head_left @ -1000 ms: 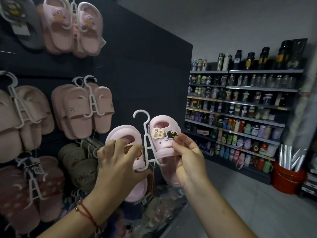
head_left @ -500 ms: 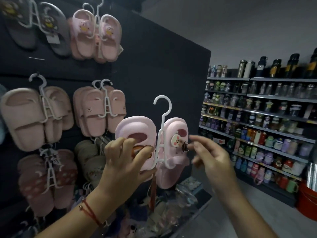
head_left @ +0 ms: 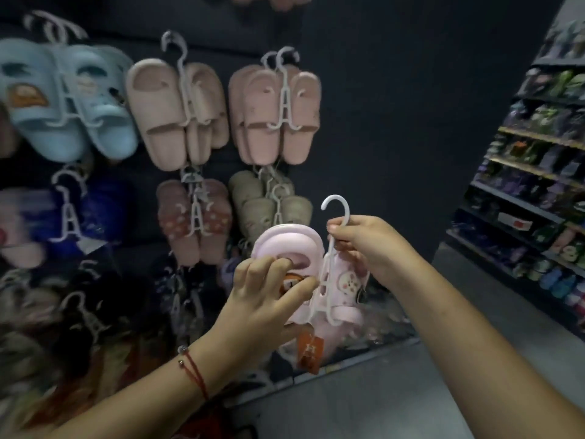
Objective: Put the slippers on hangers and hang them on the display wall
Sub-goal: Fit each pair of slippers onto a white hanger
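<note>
Pale pink rubber slippers (head_left: 286, 245) sit loaded on white plastic hanger (head_left: 329, 264): left hand (head_left: 262, 299) grips one slipper, right hand (head_left: 370, 245) pinches the stem below the hook; next, hooking onto dark display wall (head_left: 380, 122) above fingertips.

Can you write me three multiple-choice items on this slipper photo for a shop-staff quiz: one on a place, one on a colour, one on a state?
1. Where does the right hand grip the white hanger?
A. just under its hook
B. at its bottom prongs
C. nowhere

2. What colour are the slippers on that hanger?
A. blue
B. black
C. light pink

3. Is that hanger on the display wall yet?
A. yes, hooked on
B. no, held in front of it
C. lying on the floor

Answers: 1 A, the fingers pinch the stem below the hook. 2 C, both are pale pink. 3 B, its hook is free while the left hand holds one slipper.
</note>
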{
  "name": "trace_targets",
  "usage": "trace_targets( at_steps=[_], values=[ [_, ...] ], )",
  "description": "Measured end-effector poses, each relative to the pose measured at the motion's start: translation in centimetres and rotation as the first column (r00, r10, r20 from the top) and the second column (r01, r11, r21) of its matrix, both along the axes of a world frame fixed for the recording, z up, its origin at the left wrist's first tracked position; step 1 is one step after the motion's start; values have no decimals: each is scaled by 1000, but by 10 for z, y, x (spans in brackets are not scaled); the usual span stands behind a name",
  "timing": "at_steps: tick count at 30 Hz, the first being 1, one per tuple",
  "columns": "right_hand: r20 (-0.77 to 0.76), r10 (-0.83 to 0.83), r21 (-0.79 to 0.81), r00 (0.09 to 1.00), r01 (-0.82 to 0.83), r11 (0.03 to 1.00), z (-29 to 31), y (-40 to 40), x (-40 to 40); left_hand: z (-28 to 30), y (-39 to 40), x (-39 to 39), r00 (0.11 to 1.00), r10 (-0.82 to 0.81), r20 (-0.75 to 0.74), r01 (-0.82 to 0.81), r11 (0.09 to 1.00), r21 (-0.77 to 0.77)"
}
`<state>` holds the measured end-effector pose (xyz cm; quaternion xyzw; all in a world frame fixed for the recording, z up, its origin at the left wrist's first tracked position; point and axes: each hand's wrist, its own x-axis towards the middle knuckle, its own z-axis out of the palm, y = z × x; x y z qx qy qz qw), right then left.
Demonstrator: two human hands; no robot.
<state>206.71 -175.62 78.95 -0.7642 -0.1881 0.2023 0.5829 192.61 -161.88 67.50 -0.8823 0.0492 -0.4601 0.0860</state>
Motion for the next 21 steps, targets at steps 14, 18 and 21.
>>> trace_targets(
  at_steps=[14,18,21],
  values=[
    [198,99,157,975,-132,979,-50,170,-191,-18,149,-233,964,-179,-197,-142,280,-949],
    [210,149,225,966,-196,955,-51,249,-265,-11,222,-315,960,-232,-156,-102,228,-968],
    [248,190,258,950,-254,932,-45,301,-317,1,267,-371,966,-212,-147,-101,212,-972]
  ],
)
